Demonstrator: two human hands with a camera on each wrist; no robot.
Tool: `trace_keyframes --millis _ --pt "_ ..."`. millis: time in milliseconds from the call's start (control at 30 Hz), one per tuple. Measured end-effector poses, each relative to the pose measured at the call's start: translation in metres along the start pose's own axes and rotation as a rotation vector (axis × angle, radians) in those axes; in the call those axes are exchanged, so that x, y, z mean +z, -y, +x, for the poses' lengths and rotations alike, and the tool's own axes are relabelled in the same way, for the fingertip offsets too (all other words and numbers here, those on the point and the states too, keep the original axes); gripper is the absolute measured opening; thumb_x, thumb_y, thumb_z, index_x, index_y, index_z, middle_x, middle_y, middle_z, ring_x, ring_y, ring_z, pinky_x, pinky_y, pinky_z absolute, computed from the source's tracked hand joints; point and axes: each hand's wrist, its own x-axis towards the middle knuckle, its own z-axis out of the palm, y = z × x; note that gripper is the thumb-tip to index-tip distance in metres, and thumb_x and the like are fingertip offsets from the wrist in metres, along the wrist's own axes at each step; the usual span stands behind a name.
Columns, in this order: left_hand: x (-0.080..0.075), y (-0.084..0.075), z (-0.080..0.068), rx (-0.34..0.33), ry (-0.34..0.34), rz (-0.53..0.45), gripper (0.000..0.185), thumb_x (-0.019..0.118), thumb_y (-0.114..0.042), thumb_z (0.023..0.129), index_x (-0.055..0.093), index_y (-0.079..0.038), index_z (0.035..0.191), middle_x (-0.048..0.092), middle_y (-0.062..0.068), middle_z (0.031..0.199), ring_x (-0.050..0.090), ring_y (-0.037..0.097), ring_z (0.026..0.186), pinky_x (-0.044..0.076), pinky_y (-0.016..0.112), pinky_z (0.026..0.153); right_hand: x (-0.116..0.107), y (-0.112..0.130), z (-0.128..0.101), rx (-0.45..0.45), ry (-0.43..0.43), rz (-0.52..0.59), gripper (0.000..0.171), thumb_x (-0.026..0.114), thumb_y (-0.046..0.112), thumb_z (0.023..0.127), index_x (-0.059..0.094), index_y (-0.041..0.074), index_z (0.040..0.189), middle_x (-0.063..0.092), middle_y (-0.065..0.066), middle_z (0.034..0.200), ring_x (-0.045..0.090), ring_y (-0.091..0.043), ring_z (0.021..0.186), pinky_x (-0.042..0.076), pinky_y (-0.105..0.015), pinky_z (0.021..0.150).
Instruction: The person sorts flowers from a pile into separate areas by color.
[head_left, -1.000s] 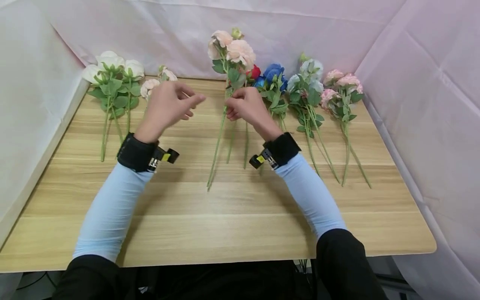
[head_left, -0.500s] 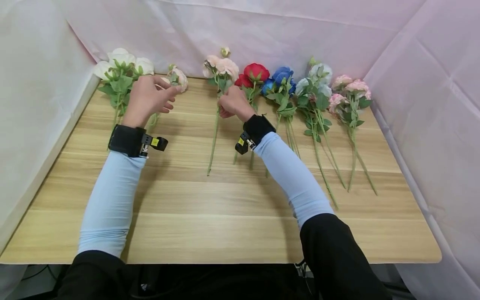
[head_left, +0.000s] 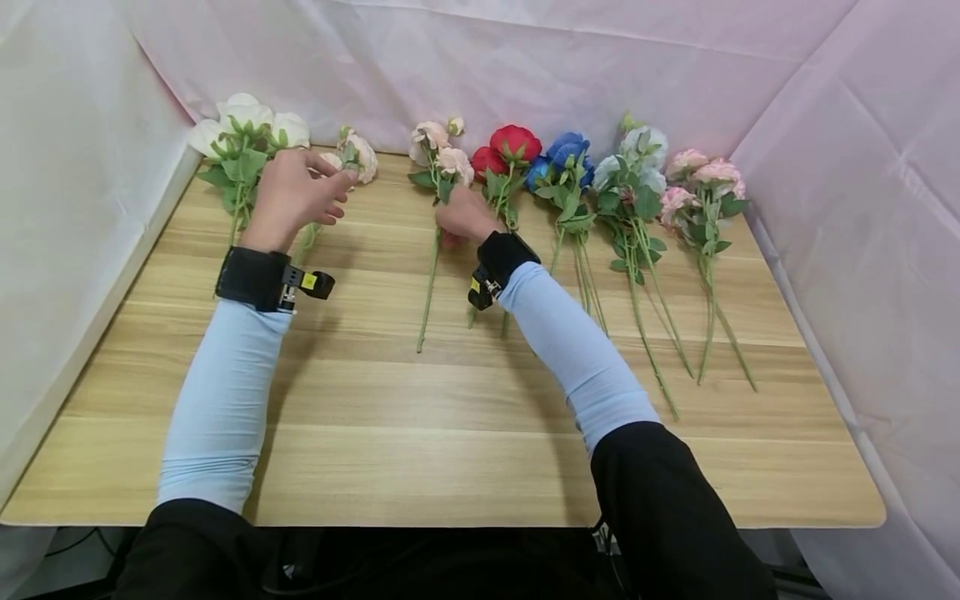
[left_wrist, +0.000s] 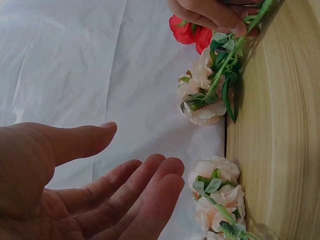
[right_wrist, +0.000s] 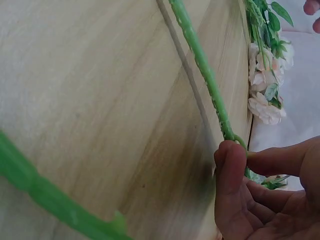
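My right hand (head_left: 467, 215) pinches the green stem (right_wrist: 202, 65) of a pale peach artificial flower (head_left: 442, 150) between thumb and fingers. Its blooms (left_wrist: 202, 95) lie toward the back edge of the table, left of the red flowers (head_left: 510, 150). Over on the left, my left hand (head_left: 296, 193) hovers with fingers apart and holds nothing, as the left wrist view also shows. Just beyond it lies a second peach flower (head_left: 360, 157), its stem partly hidden by that hand. White flowers (head_left: 243, 125) lie further left, partly behind the left hand and wrist.
Blue flowers (head_left: 566, 158), pale blue flowers (head_left: 637, 162) and pink flowers (head_left: 708, 179) lie in a row to the right, stems pointing toward me. White cloth (head_left: 525, 58) hangs behind the wooden table (head_left: 450, 442) and at both sides.
The right hand has lowered the peach flower from above the table to beside the red ones. My left hand moved left, then stayed nearly still.
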Motion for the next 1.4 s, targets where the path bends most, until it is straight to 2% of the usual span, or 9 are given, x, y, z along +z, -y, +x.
trace_keyframes --millis 200,400,633,733,800,900,967,1167,1400 --pt "0.003 -0.002 0.000 0.002 0.012 0.018 0.054 0.066 -0.044 0.100 0.063 0.000 0.131 0.066 -0.018 0.073 0.070 0.000 0.059 0.061 0.022 0.061 -0.004 0.003 -0.007 -0.060 0.021 -0.094 0.023 0.047 0.009 0.097 0.059 0.007 0.078 0.067 -0.006 0.065 0.076 -0.023 0.070 0.052 -0.022 0.070" --pt "0.004 -0.007 -0.004 0.010 0.005 0.053 0.055 0.065 -0.047 0.100 0.068 -0.001 0.130 0.065 -0.021 0.071 0.068 -0.002 0.058 0.060 0.021 0.060 -0.006 -0.001 -0.013 -0.049 -0.022 -0.019 0.031 0.052 0.013 0.098 0.057 0.008 0.068 0.072 -0.013 0.070 0.078 -0.027 0.073 0.055 -0.025 0.065" --pt "0.008 -0.009 -0.005 0.031 0.040 0.072 0.061 0.064 -0.055 0.098 0.070 -0.003 0.129 0.074 -0.005 0.089 0.072 0.002 0.064 0.062 0.024 0.064 -0.019 -0.006 -0.030 -0.076 -0.032 0.084 0.042 0.062 0.025 0.101 0.047 0.013 0.064 0.064 -0.010 0.062 0.076 -0.026 0.067 0.065 -0.035 0.071" --pt "0.011 -0.010 -0.005 0.058 0.056 0.092 0.060 0.063 -0.055 0.099 0.070 -0.003 0.128 0.077 0.002 0.097 0.072 0.002 0.064 0.062 0.024 0.064 -0.027 -0.013 -0.043 -0.117 -0.013 0.169 0.039 0.066 0.027 0.100 0.052 0.007 0.070 0.071 -0.017 0.076 0.077 -0.030 0.073 0.065 -0.039 0.074" --pt "0.014 -0.011 -0.005 0.074 0.070 0.098 0.057 0.063 -0.052 0.100 0.070 -0.003 0.128 0.077 0.007 0.102 0.072 0.002 0.065 0.062 0.024 0.064 -0.032 -0.019 -0.053 -0.157 -0.008 0.221 0.031 0.068 0.026 0.100 0.061 0.003 0.081 0.073 -0.023 0.088 0.077 -0.034 0.080 0.065 -0.042 0.077" --pt "0.019 -0.014 -0.008 0.095 0.095 0.108 0.054 0.063 -0.049 0.100 0.070 -0.003 0.128 0.076 0.013 0.109 0.071 0.003 0.066 0.062 0.024 0.065 -0.040 -0.032 -0.069 -0.215 -0.009 0.283 0.022 0.068 0.025 0.100 0.068 0.003 0.102 0.073 -0.027 0.102 0.076 -0.038 0.088 0.064 -0.047 0.082" --pt "0.024 -0.018 -0.010 0.104 0.120 0.124 0.053 0.063 -0.049 0.100 0.070 -0.004 0.127 0.075 0.015 0.112 0.071 0.004 0.068 0.062 0.023 0.065 -0.046 -0.041 -0.081 -0.249 -0.019 0.303 0.021 0.068 0.024 0.101 0.068 0.005 0.109 0.072 -0.027 0.105 0.075 -0.038 0.089 0.063 -0.049 0.083" --pt "0.039 -0.032 -0.018 0.162 0.183 0.186 0.049 0.065 -0.045 0.101 0.070 -0.004 0.126 0.075 0.020 0.117 0.074 0.012 0.074 0.062 0.027 0.065 -0.063 -0.058 -0.109 -0.314 -0.063 0.291 0.017 0.069 0.016 0.100 0.069 0.004 0.112 0.073 -0.022 0.100 0.074 -0.036 0.088 0.064 -0.041 0.080" --pt "0.055 -0.042 -0.023 0.229 0.216 0.260 0.043 0.065 -0.044 0.101 0.075 -0.006 0.118 0.078 0.017 0.106 0.076 0.016 0.072 0.061 0.032 0.065 -0.076 -0.067 -0.119 -0.286 -0.088 0.289 0.014 0.068 0.013 0.099 0.072 0.003 0.107 0.073 -0.018 0.095 0.073 -0.030 0.084 0.063 -0.036 0.077"
